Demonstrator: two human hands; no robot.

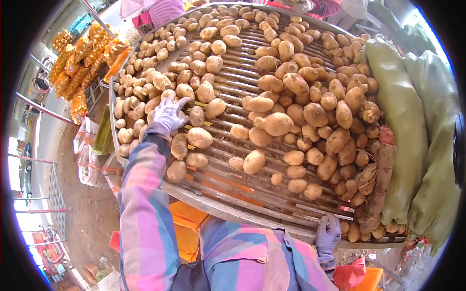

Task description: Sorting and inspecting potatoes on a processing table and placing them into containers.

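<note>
My left hand (168, 115), in a pale purple work glove, reaches over potatoes on the left side of a slatted metal sorting table. Its fingers are spread, palm down, and touch potatoes (185, 91) near the fingertips; the palm side is hidden. At the table's front rail (214, 207), on the right, my gloved right hand (328, 232) rests with bent fingers. Whether it grips the rail is unclear. Large potatoes (278, 123) lie heaped right of the bare slats (233, 83). Smaller ones (140, 92) crowd the left part, beside a flat divider (178, 54).
Full green woven sacks (398, 127) line the table's right end, beside a rolled brown sack (378, 178). Orange mesh bags of produce (78, 62) are stacked at far left. Open plastic bags (89, 165) stand below the left edge. Another person's gloved hand (303, 6) shows across the table.
</note>
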